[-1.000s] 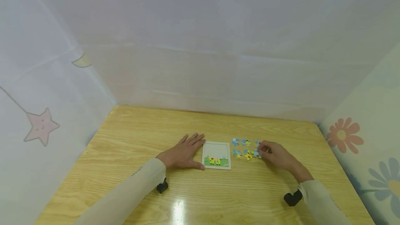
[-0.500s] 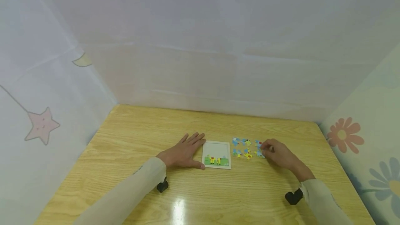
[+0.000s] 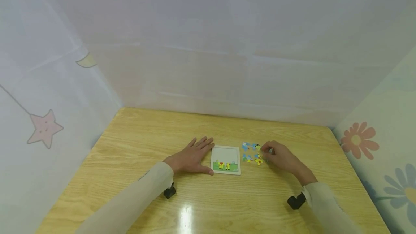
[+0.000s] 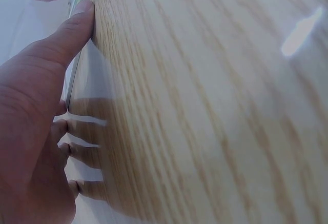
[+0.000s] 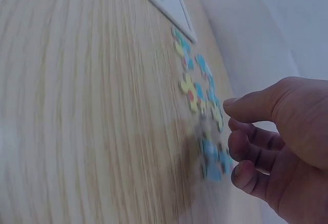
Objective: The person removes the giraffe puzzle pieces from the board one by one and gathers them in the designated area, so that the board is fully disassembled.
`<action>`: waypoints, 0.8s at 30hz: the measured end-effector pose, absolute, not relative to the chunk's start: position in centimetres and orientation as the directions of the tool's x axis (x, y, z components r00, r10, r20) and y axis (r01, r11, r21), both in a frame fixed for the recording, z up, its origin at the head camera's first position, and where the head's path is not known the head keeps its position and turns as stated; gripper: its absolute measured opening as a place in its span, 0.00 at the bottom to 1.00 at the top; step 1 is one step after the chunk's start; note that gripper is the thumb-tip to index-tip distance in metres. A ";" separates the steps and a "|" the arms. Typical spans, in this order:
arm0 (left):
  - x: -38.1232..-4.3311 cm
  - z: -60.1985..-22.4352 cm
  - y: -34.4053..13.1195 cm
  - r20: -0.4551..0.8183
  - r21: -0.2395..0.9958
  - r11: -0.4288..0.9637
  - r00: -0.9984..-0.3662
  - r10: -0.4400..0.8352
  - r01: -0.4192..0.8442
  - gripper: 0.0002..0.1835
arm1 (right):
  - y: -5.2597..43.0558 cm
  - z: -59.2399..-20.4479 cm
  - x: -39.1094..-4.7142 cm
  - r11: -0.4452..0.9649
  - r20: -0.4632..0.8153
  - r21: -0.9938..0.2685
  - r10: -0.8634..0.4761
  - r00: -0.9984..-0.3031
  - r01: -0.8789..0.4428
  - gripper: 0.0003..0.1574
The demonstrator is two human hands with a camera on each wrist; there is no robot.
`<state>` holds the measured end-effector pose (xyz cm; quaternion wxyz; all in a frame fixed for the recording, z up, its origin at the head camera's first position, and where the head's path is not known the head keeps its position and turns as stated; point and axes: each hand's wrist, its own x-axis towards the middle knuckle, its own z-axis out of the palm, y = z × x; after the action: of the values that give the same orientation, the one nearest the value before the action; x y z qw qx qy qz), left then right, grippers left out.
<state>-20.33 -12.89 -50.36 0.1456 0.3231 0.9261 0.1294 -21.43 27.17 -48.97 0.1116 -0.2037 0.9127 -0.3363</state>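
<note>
- Background: we see pale fabric walls [image 3: 208, 64] rising beyond a wood-grained table [image 3: 227, 201], with a pink star [image 3: 46, 128] on the left wall, well apart from both hands.
- Principal relation: loose puzzle pieces [image 3: 258, 160] lie at and leftward of the fingertips of the right hand [image 3: 282, 157], their group longer from side to side and reaching towards the puzzle frame [image 3: 224, 154]. We find the pieces between this hand and the frame, the right hand being the nearer to them.
- Right grip: the fingers are bent, and a small gap separates the thumb from those we can make out; we see no piece within it. The right wrist view is blurred, so we cannot fairly say whether the thumb touches the yellow piece beside it. Two blue pieces [image 5: 210, 160] lie beneath the fingers.
- Left grip: the left hand [image 3: 191, 157] lies flat with fingers spread, holding nothing between them, its thumb against the frame's near left corner.
- Frame: left of the right grip, we note a fitted green strip [image 3: 224, 167] along its near side.
</note>
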 end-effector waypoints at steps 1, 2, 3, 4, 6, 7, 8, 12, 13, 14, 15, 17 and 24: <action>-20.4 -50.4 -12.9 -0.184 0.336 0.757 -0.749 0.637 0.561 0.60 | 26.7 -48.9 -21.5 0.683 -0.065 -0.664 -0.457 -0.887 -0.303 0.13; -20.4 -50.3 -12.9 -0.182 0.337 0.755 -0.748 0.638 0.562 0.60 | 26.3 -48.9 -21.5 0.676 -0.064 -0.671 -0.463 -0.884 -0.305 0.14; -20.5 -50.3 -12.9 -0.179 0.340 0.753 -0.748 0.640 0.563 0.60 | 25.8 -48.9 -21.5 0.668 -0.062 -0.675 -0.474 -0.878 -0.313 0.14; -20.5 -50.3 -12.9 -0.177 0.342 0.752 -0.747 0.640 0.563 0.59 | 25.4 -48.9 -21.5 0.661 -0.063 -0.680 -0.484 -0.873 -0.317 0.14; -20.5 -50.2 -12.8 -0.177 0.341 0.752 -0.747 0.641 0.565 0.59 | 24.5 -48.9 -21.5 0.650 -0.071 -0.689 -0.500 -0.863 -0.320 0.15; -20.5 -50.2 -12.8 -0.180 0.336 0.753 -0.746 0.641 0.565 0.59 | 24.0 -49.0 -21.5 0.642 -0.076 -0.697 -0.509 -0.857 -0.319 0.16; -20.5 -50.2 -12.8 -0.180 0.337 0.754 -0.747 0.640 0.564 0.59 | 23.6 -49.0 -21.5 0.640 -0.079 -0.698 -0.516 -0.853 -0.322 0.16; -20.4 -50.2 -12.8 -0.188 0.334 0.758 -0.749 0.635 0.559 0.60 | 21.5 -49.1 -21.5 0.617 -0.075 -0.707 -0.550 -0.832 -0.345 0.16; -20.3 -50.2 -12.8 -0.191 0.332 0.760 -0.750 0.634 0.558 0.60 | 21.0 -49.1 -21.5 0.611 -0.072 -0.709 -0.560 -0.825 -0.352 0.16; -20.3 -50.1 -12.8 -0.188 0.338 0.759 -0.750 0.634 0.557 0.59 | 20.5 -49.1 -21.5 0.612 -0.069 -0.704 -0.566 -0.822 -0.362 0.16; -20.2 -50.1 -12.8 -0.187 0.339 0.758 -0.750 0.634 0.556 0.59 | 20.0 -49.2 -21.5 0.609 -0.067 -0.702 -0.573 -0.817 -0.369 0.16; -20.2 -50.1 -12.8 -0.183 0.345 0.756 -0.751 0.635 0.556 0.59 | 19.0 -49.2 -21.6 0.608 -0.071 -0.698 -0.583 -0.809 -0.377 0.16; -20.3 -50.3 -12.8 -0.182 0.334 0.760 -0.753 0.632 0.557 0.59 | 16.0 -49.4 -21.5 0.603 -0.103 -0.700 -0.616 -0.781 -0.383 0.16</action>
<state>-20.26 -12.83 -50.25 0.1431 0.3207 0.9271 0.1306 -21.45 16.02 -49.43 0.1699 -0.2843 0.8789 -0.3433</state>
